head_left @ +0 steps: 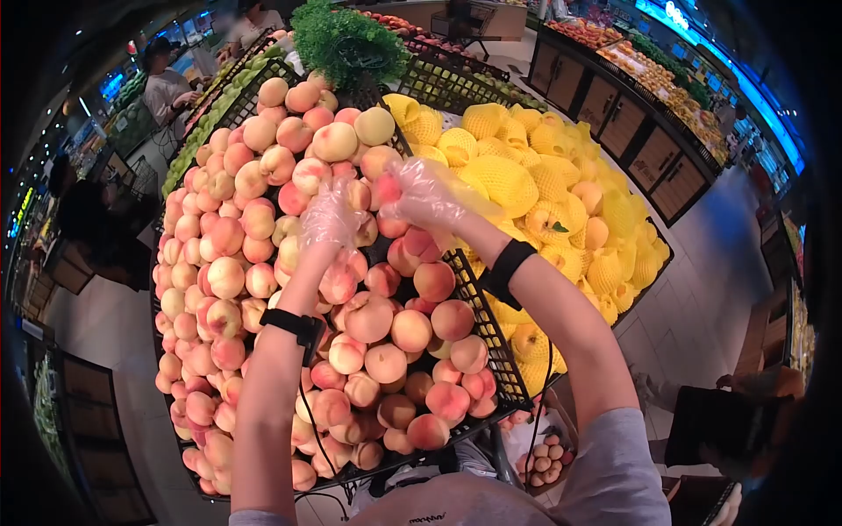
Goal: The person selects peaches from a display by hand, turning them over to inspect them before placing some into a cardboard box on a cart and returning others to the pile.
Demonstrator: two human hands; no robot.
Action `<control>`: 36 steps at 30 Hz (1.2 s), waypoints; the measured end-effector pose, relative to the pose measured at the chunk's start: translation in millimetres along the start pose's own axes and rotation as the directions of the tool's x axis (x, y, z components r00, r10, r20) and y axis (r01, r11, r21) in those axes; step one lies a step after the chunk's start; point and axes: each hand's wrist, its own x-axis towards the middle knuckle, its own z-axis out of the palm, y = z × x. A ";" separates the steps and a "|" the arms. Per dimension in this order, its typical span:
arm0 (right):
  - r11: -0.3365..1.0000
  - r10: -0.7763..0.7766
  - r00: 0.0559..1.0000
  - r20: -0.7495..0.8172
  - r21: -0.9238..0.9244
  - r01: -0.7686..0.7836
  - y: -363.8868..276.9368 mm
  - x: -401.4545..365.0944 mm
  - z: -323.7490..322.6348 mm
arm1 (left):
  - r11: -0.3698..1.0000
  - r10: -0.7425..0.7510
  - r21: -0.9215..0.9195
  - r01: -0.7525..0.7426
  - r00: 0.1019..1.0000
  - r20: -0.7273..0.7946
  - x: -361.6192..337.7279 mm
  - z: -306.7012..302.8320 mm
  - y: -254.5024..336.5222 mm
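Note:
Both hands wear clear plastic gloves and are close together over the upper part of a large heap of peaches [226, 276]. My left hand [331, 219] curls its fingers round a peach [359, 195], partly hidden by the glove. Just to its right, my right hand [425, 200] grips a reddish peach [387, 187] between thumb and fingers. Loose peaches surround both hands. Below them, the heap dips and dark gaps show between the fruit. Beside my right forearm lie peaches in yellow foam nets [500, 182].
A black plastic crate wall [487, 329] divides the loose peaches from the netted ones. Green foliage [346, 44] stands at the back. A box of fruit [548, 456] sits low by my body. Another person [165, 88] stands at the far left; wooden display stands [618, 114] are at right.

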 end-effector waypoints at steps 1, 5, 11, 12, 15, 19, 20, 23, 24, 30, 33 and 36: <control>0.999 -0.007 1.000 0.026 -0.032 0.007 3.3 1.3 2.2 | 0.997 0.056 0.053 -0.053 0.997 -0.059 1.9 9.6 -0.9; 0.840 -0.065 0.993 0.095 -0.532 0.106 -51.4 -21.9 -7.4 | 0.981 0.122 0.161 -0.104 0.987 -0.102 13.7 33.3 0.8; 0.759 -0.135 0.990 0.037 -0.639 0.127 -41.1 -22.0 -2.0 | 0.762 -0.270 -0.592 0.263 0.960 0.079 19.5 21.2 -19.6; 0.755 -0.149 0.988 0.041 -0.640 0.140 -39.8 -25.2 -4.2 | 0.588 -0.333 -0.734 0.340 0.929 0.163 17.1 14.5 -25.1; 0.801 -0.064 0.994 0.090 -0.589 0.105 -47.2 -28.5 -11.7 | -0.140 0.071 -0.965 0.223 0.974 0.215 -11.7 -25.6 -10.2; 0.888 0.120 0.984 0.131 -0.457 -0.047 -66.8 -30.1 -18.8 | 0.081 0.199 -0.991 -0.109 0.976 -0.091 -47.9 -48.5 -12.3; 0.904 0.095 0.991 0.099 -0.425 -0.044 -64.2 -32.3 -19.0 | 0.302 0.157 -0.932 -0.199 0.975 -0.157 -57.1 -51.6 -11.9; 0.989 0.071 0.997 -0.020 -0.128 -0.073 -72.5 -43.0 -20.5 | 0.563 0.100 -0.793 -0.233 0.972 -0.214 -80.1 -55.2 -9.5; 0.998 0.064 0.997 -0.048 0.023 -0.063 -86.2 -49.0 -26.9 | 0.584 0.088 -0.779 -0.228 0.972 -0.218 -84.3 -54.3 -8.3; 0.983 -0.046 0.996 -0.078 0.175 0.059 -140.8 -73.5 -36.2 | 0.602 0.028 -0.775 -0.193 0.975 -0.220 -90.0 -44.8 0.2; 0.966 -0.200 0.977 -0.076 0.152 0.210 -148.2 -84.4 -23.4 | 0.581 0.005 -0.797 -0.163 0.980 -0.197 -91.8 -40.1 3.3; 0.962 -0.074 0.997 0.037 0.267 0.062 -161.9 -90.5 -21.2 | 0.591 0.031 -0.796 -0.126 0.991 -0.134 -101.3 -41.6 8.9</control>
